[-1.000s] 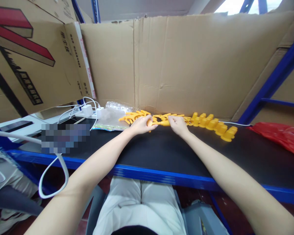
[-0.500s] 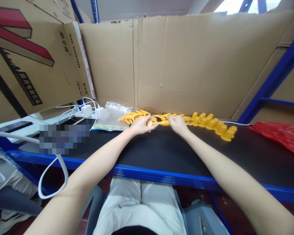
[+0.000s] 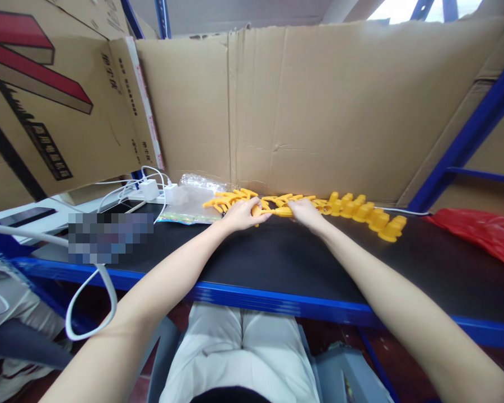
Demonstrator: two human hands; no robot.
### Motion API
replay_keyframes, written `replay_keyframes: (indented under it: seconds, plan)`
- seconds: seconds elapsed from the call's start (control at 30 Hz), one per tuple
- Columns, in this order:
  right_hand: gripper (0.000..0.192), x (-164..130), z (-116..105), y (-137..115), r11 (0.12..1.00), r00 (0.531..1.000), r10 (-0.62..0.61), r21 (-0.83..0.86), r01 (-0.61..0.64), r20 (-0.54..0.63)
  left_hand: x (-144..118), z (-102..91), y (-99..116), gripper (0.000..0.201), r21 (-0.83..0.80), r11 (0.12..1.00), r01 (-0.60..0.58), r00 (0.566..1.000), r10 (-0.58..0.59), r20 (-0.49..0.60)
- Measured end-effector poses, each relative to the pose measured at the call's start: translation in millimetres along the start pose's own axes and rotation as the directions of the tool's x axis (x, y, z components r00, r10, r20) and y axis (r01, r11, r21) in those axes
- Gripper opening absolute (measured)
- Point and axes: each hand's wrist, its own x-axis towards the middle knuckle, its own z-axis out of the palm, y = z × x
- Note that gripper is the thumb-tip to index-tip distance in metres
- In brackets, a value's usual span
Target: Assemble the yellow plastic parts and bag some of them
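Between my two hands stretches a slim yellow plastic piece [image 3: 280, 212], held level just above the black tabletop [image 3: 269, 257]. My left hand [image 3: 242, 215] is closed around its left end, where a rounded tip shows by the thumb. Closed on the other end is my right hand [image 3: 304, 212], whose fingers partly hide the piece. Behind both hands lie several yellow branched plastic parts [image 3: 235, 196], partly covered by the hands. To the right of my right hand, yellow cup-shaped parts [image 3: 363, 211] stand in a slanting row.
A clear plastic bag [image 3: 189, 204] lies left of the parts, with white chargers [image 3: 149, 190] and cables beyond it. A red plastic bag [image 3: 479, 232] rests at the right. Cardboard [image 3: 319, 112] walls off the back; a blue metal edge [image 3: 269, 299] runs along the front.
My right hand has shifted slightly and its grip looks a little turned, with its fingers lower on the yellow piece. My left hand stays in place.
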Motion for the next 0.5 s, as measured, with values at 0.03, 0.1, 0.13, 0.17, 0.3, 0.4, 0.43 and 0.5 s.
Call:
replay_keyframes:
  seconds: [0.03, 0.1, 0.13, 0.17, 0.3, 0.4, 0.43, 0.5]
  plan:
    - [0.038, -1, -1, -2, 0.998, 0.998, 0.063, 0.024, -0.063, 0.022, 0, -0.2, 0, 0.040, 0.007, 1.000, -0.001, 1.000, 0.001, 0.003]
    - [0.038, -3, -2, -6, 0.980, 0.981, 0.179, 0.072, -0.184, 0.070, 0, -0.3, 1, 0.040, 0.019, 1.000, -0.002, 1.000, 0.002, 0.004]
    - [0.037, -4, -2, -8, 0.975, 0.978, 0.196, 0.091, -0.203, 0.075, 0, -0.3, 1, 0.040, 0.023, 1.000, -0.004, 1.000, 0.004, 0.001]
    - [0.037, -5, -2, -9, 0.972, 0.976, 0.203, 0.108, -0.211, 0.074, 0, -0.1, 1, 0.040, 0.026, 1.000, -0.006, 1.000, 0.006, -0.002]
    - [0.035, -6, 0, -10, 0.952, 0.968, 0.233, 0.182, -0.246, 0.093, 1, 1.1, -2, 0.041, 0.011, 1.000, -0.007, 1.000, 0.007, -0.004]
    - [0.036, -7, 1, -8, 0.903, 0.951, 0.232, 0.320, -0.288, 0.202, 2, 1.8, -7, 0.044, -0.019, 1.000, 0.004, 1.000, -0.004, 0.018]
    - [0.035, -7, 0, -7, 0.865, 0.940, 0.229, 0.390, -0.316, 0.254, 2, 2.0, -9, 0.046, -0.026, 1.000, 0.011, 1.000, -0.011, 0.027]
    - [0.029, -6, -3, -4, 0.756, 0.909, 0.210, 0.530, -0.385, 0.360, 2, 2.5, -12, 0.052, -0.040, 0.999, 0.028, 0.999, -0.027, 0.034]
